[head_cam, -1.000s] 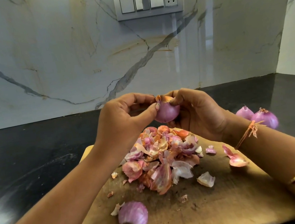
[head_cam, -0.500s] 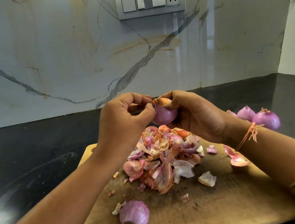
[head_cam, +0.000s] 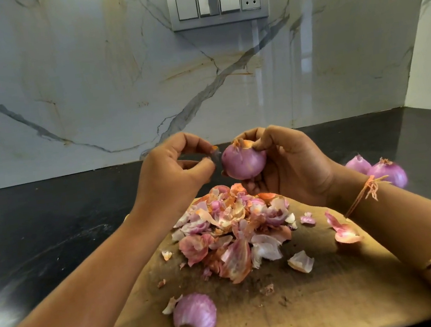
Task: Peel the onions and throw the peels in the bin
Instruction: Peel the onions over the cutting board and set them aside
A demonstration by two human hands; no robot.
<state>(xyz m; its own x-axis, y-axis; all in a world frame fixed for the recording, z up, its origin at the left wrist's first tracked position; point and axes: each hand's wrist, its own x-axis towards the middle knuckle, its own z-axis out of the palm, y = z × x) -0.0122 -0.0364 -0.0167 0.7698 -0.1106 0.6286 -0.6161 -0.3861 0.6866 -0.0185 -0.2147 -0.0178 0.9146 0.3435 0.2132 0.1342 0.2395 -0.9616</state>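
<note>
**A:** Where is the onion (head_cam: 244, 162)?
**B:** Cupped in the right hand (head_cam: 290, 162), its fingers (head_cam: 262, 141) curled over the top and under the base; held up that way, its open side faces the other hand

**A:** And the left hand (head_cam: 172, 174)?
**B:** Thumb and forefinger are nipped together on a small scrap of skin (head_cam: 214, 154) just off the onion's left side; I judge it is being torn free, hence a tight pinch rather than a full grip

**A:** Why so high above the board (head_cam: 334, 298)?
**B:** Probably so the scraps drop straight below the fingers onto the heap of peels (head_cam: 233, 229); it lies right under both hands

**A:** What is left?
**B:** Some orange skin clings at the crown, beside the right fingertips; two more onions (head_cam: 383, 172) lie on the table (head_cam: 40, 225) beyond the right wrist; no bin is in view, so the heap has yet to be thrown away
</note>
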